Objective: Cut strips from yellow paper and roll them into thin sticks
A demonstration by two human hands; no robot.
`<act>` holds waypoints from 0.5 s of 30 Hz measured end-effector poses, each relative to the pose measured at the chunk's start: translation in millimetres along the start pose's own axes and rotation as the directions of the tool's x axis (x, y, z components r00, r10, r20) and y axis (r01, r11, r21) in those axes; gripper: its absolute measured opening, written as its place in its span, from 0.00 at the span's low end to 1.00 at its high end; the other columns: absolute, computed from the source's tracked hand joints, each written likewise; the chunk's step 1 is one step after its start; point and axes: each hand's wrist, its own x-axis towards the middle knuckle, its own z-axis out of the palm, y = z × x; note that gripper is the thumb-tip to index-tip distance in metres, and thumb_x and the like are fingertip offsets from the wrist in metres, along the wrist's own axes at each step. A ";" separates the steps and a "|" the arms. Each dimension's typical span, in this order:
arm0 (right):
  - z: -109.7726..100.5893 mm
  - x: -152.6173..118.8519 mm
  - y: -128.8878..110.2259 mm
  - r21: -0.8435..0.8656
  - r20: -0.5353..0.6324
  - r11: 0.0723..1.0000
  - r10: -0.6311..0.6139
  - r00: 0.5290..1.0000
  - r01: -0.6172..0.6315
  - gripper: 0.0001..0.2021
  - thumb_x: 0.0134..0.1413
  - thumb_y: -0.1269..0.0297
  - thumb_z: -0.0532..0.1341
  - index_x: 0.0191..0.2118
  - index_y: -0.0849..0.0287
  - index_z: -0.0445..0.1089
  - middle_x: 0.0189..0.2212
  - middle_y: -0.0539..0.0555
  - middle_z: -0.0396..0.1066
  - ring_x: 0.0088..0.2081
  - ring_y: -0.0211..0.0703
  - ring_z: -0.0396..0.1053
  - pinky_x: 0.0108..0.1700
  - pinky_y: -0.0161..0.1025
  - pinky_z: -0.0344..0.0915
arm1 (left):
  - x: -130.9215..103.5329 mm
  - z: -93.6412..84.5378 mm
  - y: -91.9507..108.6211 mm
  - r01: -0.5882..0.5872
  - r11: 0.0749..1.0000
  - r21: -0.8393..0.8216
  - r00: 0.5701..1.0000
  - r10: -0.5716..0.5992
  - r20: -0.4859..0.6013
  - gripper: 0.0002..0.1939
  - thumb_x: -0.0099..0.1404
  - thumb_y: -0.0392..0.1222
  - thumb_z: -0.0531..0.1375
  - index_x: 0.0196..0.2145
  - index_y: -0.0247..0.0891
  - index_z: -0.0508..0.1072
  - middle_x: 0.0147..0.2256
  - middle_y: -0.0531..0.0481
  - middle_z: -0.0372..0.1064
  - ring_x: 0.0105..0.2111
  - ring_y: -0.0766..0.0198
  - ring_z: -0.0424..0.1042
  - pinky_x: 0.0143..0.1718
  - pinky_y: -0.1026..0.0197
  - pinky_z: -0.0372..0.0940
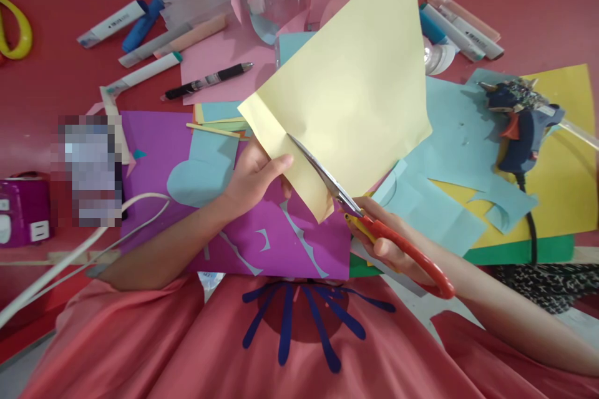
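A large pale yellow sheet of paper [360, 93] is held up over the table, tilted. My left hand [259, 168] pinches its near left edge, thumb on top and fingers beneath. In my right hand [384, 237] is a pair of scissors [397, 246] with red and yellow handles. Their blades lie on the paper, and a cut runs from the near right edge toward the far left, partly freeing a strip beside my left thumb. Below the paper lies a purple sheet [322, 255] with thin light blue scraps on it.
A glue gun [524, 124] rests on yellow paper at the right, near light blue paper pieces [435, 193]. Several markers [140, 75] and a black pen [208, 81] lie at the back left. A white cable [70, 255] crosses the left side. Behind the sheet stands a clear plastic bottle [281, 3].
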 end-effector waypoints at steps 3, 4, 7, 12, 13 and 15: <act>-4.4 -4.0 -5.6 -0.039 0.039 0.999 -0.014 0.999 0.016 0.34 0.58 0.28 0.52 0.53 0.55 0.60 0.25 0.44 0.54 0.24 0.35 0.48 0.25 0.35 0.50 | 3.0 -3.2 -6.6 -0.092 0.994 0.062 0.986 0.099 -0.132 0.20 0.61 0.60 0.61 0.39 0.42 0.67 0.29 0.52 0.71 0.33 0.58 0.78 0.28 0.60 0.72; -6.1 -5.5 -8.8 -0.052 0.060 0.998 -0.020 0.998 0.023 0.33 0.59 0.29 0.52 0.52 0.55 0.60 0.25 0.43 0.54 0.24 0.34 0.48 0.25 0.35 0.49 | 3.5 -3.8 -7.9 -0.110 0.991 0.081 0.978 0.122 -0.169 0.19 0.61 0.60 0.60 0.39 0.41 0.68 0.30 0.51 0.71 0.36 0.57 0.78 0.31 0.59 0.73; -10.1 -9.2 -18.1 -0.053 0.097 0.998 -0.016 0.995 0.021 0.31 0.60 0.30 0.51 0.52 0.54 0.59 0.25 0.43 0.54 0.23 0.34 0.48 0.24 0.36 0.49 | 2.8 -3.6 -7.9 -0.111 0.988 0.110 0.976 0.130 -0.177 0.17 0.63 0.58 0.60 0.35 0.41 0.68 0.26 0.53 0.69 0.30 0.60 0.76 0.29 0.61 0.71; -11.3 -11.1 -20.2 -0.029 0.125 0.999 0.033 0.992 -0.029 0.31 0.59 0.29 0.51 0.52 0.52 0.58 0.25 0.44 0.54 0.23 0.35 0.48 0.24 0.37 0.48 | 0.7 -1.1 -2.3 -0.084 0.994 0.070 0.986 0.093 -0.141 0.21 0.60 0.59 0.65 0.38 0.43 0.64 0.22 0.59 0.66 0.14 0.71 0.63 0.16 0.66 0.60; -11.2 -10.8 -19.2 -0.018 0.134 0.999 0.032 0.990 -0.030 0.31 0.59 0.29 0.51 0.52 0.52 0.57 0.26 0.44 0.54 0.23 0.35 0.48 0.25 0.38 0.48 | 0.9 -0.7 -1.7 -0.093 0.994 0.062 0.984 0.101 -0.149 0.23 0.59 0.60 0.66 0.40 0.43 0.63 0.24 0.59 0.67 0.14 0.72 0.63 0.15 0.66 0.59; -11.5 -10.0 -17.8 0.014 0.157 1.000 0.016 0.987 -0.019 0.31 0.60 0.30 0.51 0.53 0.52 0.57 0.27 0.44 0.54 0.24 0.35 0.48 0.25 0.37 0.48 | 1.2 0.2 -1.3 -0.103 0.993 0.054 0.983 0.110 -0.150 0.25 0.58 0.59 0.67 0.42 0.44 0.61 0.27 0.59 0.69 0.14 0.73 0.64 0.14 0.67 0.58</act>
